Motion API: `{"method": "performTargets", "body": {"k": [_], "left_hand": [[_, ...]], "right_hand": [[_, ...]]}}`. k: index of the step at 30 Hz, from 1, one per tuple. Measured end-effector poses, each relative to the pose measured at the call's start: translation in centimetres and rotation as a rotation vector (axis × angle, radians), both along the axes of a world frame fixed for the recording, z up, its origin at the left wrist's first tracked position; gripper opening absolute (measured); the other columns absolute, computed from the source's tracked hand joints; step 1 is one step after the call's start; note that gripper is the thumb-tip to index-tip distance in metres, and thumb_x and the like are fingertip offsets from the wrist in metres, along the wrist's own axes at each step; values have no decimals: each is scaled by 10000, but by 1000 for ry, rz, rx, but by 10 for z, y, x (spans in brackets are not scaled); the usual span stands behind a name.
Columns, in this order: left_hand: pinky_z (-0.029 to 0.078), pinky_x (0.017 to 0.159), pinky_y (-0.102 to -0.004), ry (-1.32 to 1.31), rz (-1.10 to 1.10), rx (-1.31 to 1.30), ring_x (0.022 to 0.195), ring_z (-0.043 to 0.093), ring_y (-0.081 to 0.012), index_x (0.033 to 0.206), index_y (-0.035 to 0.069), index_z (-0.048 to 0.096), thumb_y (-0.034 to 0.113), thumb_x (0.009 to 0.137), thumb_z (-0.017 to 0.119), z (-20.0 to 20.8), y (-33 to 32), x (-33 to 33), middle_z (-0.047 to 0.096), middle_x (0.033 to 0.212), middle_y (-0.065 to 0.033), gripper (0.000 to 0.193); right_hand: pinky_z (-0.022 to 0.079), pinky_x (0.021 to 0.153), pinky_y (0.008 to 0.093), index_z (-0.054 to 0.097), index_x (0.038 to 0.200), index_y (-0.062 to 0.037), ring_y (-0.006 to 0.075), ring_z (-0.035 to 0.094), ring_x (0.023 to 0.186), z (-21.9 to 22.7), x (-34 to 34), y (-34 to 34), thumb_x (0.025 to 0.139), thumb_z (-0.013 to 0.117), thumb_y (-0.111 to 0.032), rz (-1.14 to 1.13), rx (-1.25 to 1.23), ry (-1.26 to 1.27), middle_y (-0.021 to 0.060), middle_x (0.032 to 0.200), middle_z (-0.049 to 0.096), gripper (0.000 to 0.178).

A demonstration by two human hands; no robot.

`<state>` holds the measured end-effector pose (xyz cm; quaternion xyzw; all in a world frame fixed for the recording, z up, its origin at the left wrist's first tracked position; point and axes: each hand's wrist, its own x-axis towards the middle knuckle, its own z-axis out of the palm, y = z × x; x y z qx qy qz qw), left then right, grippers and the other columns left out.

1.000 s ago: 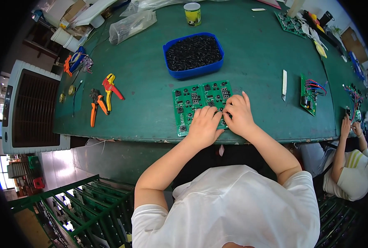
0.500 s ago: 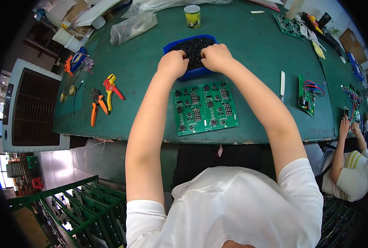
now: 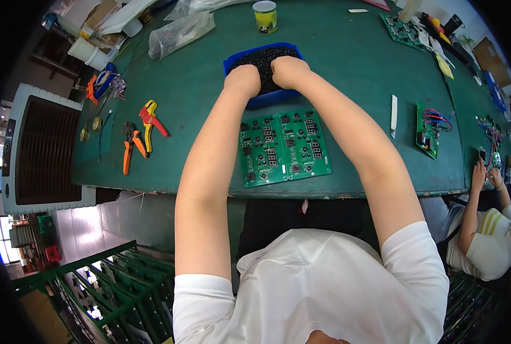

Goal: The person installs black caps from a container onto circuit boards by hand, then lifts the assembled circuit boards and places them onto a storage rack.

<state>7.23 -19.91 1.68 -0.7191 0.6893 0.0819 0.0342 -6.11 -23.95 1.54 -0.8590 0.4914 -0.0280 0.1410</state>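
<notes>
Both hands were sunk side by side in the blue rectangular plastic tray (image 3: pixel 239 59) of small black parts (image 3: pixel 267 56) that stood on the green desk (image 3: pixel 347 69) beyond the work; the left hand (image 3: pixel 243 79) lay at the tray's near left part and the right hand (image 3: pixel 288 70) just beside it, both knuckles-up and curled into loose fists among the pieces, so that whether the fingers were pinching any part could not be told; the green panel of printed circuit boards (image 3: pixel 283 148), with black push-buttons and small number displays, lay flat between the forearms, near the desk's front edge and just short of the tray; to do this picking well, I judged, each hand should close on only a few pieces, lift straight up clear of the tray's low wall, and keep the forearms raised so they would not sweep the panel off its place; to the left lay orange-handled pliers (image 3: pixel 130 148) and a red-and-yellow cutter (image 3: pixel 150 119), well apart from the hands; to the right lay a narrow white strip (image 3: pixel 393 108) and a smaller green board with coloured wires (image 3: pixel 428 127); a yellow-green round tin (image 3: pixel 265 16) stood beyond the tray; another person in a white shirt (image 3: pixel 485 241) sat at the far right, their hands at their own work
</notes>
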Motion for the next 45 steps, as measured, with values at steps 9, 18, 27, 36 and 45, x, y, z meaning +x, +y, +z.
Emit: {"method": "performTargets", "body": {"k": [9,18,27,36,45], "left_hand": [[483,689,-383,553,-140,-498,811,605,-312,868,25,605,95,807,549,19,65,0,625,855,-146,109],[389,866,-403,597,-312,-559,812,552,-241,835,63,598,33,707,649,-22,221,-5,593,792,-66,141],[237,1009,-516,437,-278,-539,976,513,-222,778,122,611,117,664,710,-43,243,-15,545,904,-12,151],[263,999,-505,495,-253,-544,954,523,-222,808,127,596,124,671,712,-53,243,-18,539,898,-22,180],[329,957,-473,420,-362,-646,948,531,-229,911,119,620,86,671,693,-69,250,-17,551,966,-47,253]], "right_hand": [[496,756,409,653,867,-65,295,615,883,-7,-2,-7,714,547,-88,68,33,75,138,907,648,187],[495,773,426,660,895,-19,326,607,910,0,-20,-1,719,518,-54,115,-3,-54,182,953,637,230],[458,623,322,591,878,-29,236,568,686,-1,-35,27,811,518,-109,78,-45,-773,78,752,598,127],[339,515,240,475,817,-64,149,421,689,-51,-142,104,841,489,-156,-244,1212,-2134,38,777,432,96],[307,422,223,479,841,-67,106,399,513,-66,-170,171,832,425,-52,-547,957,-1811,39,696,480,58]]}}
